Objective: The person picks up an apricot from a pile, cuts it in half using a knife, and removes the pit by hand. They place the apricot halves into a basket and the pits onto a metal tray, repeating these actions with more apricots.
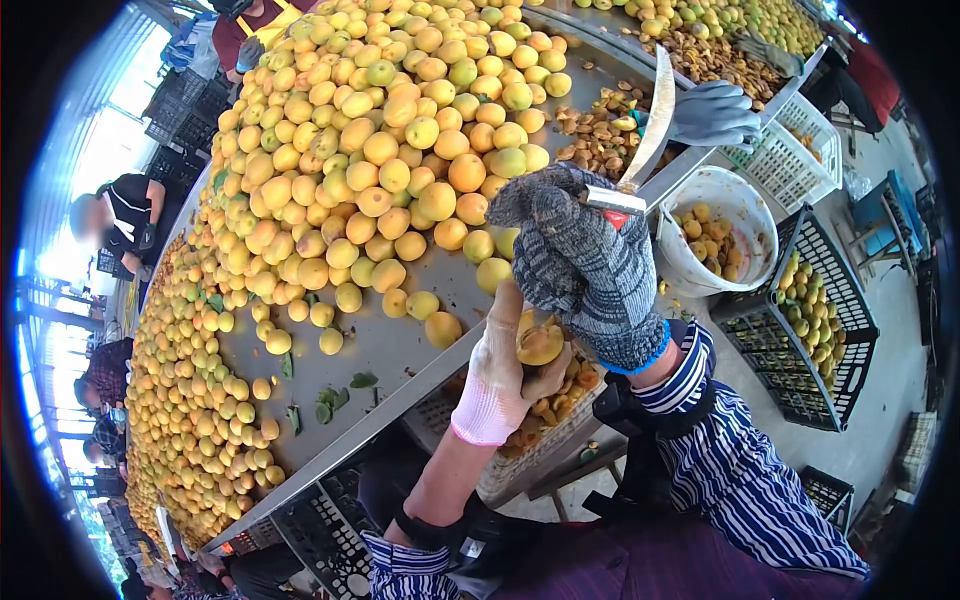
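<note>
Evidently, with a yellow fruit (541,346) pinched by the pale-gloved left hand (500,365) just off centre towards four o'clock, and a knife (655,125) gripped in the grey-gloved right hand (592,260), blade raised towards one, the left hand could be cut if the blade slipped on smooth skin. On the metal desk (390,352), a fruit heap (380,150) is spread from eight to twelve o'clock, while a white bucket (676,262) and a black crate (760,350) are stood around three on the grey floor (890,300).

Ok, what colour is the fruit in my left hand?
The fruit is golden yellow, seen best in the head view.
</note>
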The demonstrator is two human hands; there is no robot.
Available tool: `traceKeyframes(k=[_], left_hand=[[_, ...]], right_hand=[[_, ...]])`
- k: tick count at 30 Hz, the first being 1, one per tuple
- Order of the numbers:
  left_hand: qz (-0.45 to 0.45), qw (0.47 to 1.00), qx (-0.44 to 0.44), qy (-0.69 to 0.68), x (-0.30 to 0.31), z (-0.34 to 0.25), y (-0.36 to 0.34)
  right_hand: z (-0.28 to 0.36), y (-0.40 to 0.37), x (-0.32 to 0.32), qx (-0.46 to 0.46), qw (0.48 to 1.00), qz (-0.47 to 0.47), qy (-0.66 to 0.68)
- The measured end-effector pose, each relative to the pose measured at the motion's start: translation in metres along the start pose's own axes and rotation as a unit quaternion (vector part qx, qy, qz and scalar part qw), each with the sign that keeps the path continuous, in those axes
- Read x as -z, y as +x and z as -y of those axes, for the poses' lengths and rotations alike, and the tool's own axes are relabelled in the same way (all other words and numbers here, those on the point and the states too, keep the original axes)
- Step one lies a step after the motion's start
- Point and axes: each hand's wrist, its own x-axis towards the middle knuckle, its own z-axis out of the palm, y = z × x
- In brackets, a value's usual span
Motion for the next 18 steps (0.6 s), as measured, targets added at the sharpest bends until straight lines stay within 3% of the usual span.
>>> traceKeyframes(k=[6, 8, 9, 11, 12, 14, 15, 16, 17, 18], left_hand=[[0.014, 0.999, 0.037, -0.021, 0.001, 0.003, -0.004], [0.006, 0.992, 0.099, -0.073, -0.002, 0.011, -0.008], [0.005, 0.992, 0.099, -0.073, -0.001, 0.012, -0.009], [0.000, 0.997, 0.051, 0.061, -0.001, 0.012, -0.010], [0.001, 0.997, 0.050, 0.061, -0.003, 0.022, -0.013], [0.017, 0.981, 0.013, 0.192, -0.007, 0.048, -0.022], [-0.052, 0.967, -0.062, 0.240, -0.008, 0.042, -0.016], [-0.049, 0.967, -0.065, 0.240, -0.003, 0.030, -0.010], [-0.041, 0.995, 0.076, -0.048, 0.003, 0.015, -0.003], [-0.027, 0.919, 0.213, -0.331, 0.006, 0.006, 0.003]], right_hand=[[-0.016, 0.001, -0.007, 0.074, 0.986, 0.075, -0.132], [-0.017, -0.001, -0.010, 0.090, 0.956, 0.057, -0.274], [-0.024, 0.003, 0.003, 0.061, 0.990, 0.049, -0.118], [-0.024, 0.015, 0.006, 0.112, 0.977, 0.051, -0.172], [-0.022, 0.018, 0.010, 0.036, 0.995, 0.035, -0.091], [-0.017, 0.018, 0.016, -0.113, 0.991, -0.001, 0.075], [-0.016, 0.016, 0.017, -0.184, 0.970, -0.019, 0.159], [-0.016, 0.015, 0.015, -0.180, 0.970, -0.021, 0.161], [-0.018, 0.016, 0.011, -0.187, 0.967, -0.057, 0.161], [-0.018, 0.015, 0.009, -0.194, 0.963, -0.095, 0.161]])
